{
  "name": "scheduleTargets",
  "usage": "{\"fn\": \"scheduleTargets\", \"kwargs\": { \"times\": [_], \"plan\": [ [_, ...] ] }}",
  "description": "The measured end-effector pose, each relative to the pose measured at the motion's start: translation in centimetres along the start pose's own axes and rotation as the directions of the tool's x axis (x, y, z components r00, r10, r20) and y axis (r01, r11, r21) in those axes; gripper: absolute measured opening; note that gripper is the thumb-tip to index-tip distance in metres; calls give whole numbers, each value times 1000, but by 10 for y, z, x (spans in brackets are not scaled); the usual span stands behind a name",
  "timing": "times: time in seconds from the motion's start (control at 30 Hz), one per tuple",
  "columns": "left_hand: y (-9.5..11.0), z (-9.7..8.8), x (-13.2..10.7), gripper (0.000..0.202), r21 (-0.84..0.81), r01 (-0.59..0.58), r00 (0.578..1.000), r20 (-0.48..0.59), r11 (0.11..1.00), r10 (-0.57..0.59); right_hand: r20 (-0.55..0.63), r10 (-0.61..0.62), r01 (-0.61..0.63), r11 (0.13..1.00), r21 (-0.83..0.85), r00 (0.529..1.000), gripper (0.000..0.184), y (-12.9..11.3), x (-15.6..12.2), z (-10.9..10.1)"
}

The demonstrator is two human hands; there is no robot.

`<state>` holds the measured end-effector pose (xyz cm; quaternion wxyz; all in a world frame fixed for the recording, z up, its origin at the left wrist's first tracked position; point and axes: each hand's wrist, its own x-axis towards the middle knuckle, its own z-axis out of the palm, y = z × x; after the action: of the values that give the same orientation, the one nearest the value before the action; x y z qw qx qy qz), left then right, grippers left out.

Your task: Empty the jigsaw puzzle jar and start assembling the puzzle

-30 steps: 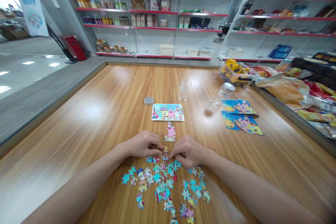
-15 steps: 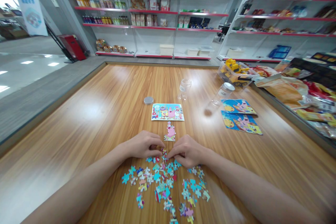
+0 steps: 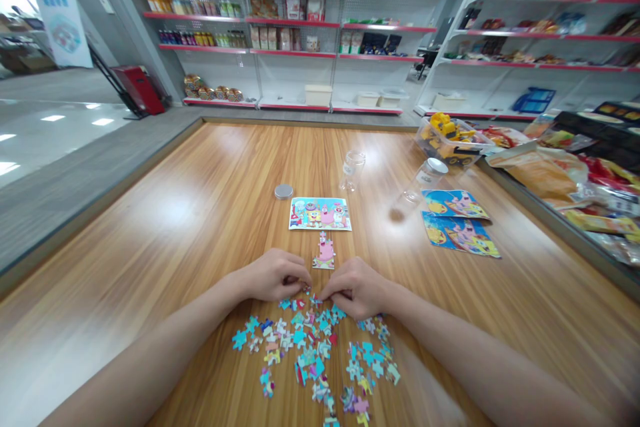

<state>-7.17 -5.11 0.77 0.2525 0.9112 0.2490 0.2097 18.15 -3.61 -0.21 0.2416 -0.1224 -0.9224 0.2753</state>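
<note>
My left hand [image 3: 278, 275] is closed, thumb and fingertips pinching a small puzzle piece [image 3: 306, 289], mostly covered by the fingers. Opposite it, my right hand [image 3: 356, 288] is curled with its fingertips at another puzzle piece [image 3: 315, 301]. Loose jigsaw pieces [image 3: 309, 351], many of them light blue, lie scattered below both hands. Just above the hands is a joined pink section [image 3: 325, 251] of puzzle showing a cartoon starfish. Beyond that lies a rectangular picture card [image 3: 320, 214] with several cartoon figures.
A grey round lid [image 3: 283, 191] lies left of an open clear jar [image 3: 353, 172]. To the right are a jar with a white lid [image 3: 426, 177], two blue picture sheets [image 3: 460, 233] and a clear bin [image 3: 453, 140] of yellow toy vehicles. Packaged goods [image 3: 590, 180] crowd the right edge.
The left fingertips have drawn slightly left and inward with the small piece, so more of the piece by the right fingertips shows. My right hand has hardly moved.
</note>
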Motion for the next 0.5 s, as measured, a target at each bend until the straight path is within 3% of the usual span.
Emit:
{"fn": "scheduleTargets", "kwargs": {
  "times": [0.5],
  "plan": [
    [-4,0,-2,13,-22,31,999,28,999,-31,7,-2,2,1000,6,1000,32,0,-1,0]
  ]
}}
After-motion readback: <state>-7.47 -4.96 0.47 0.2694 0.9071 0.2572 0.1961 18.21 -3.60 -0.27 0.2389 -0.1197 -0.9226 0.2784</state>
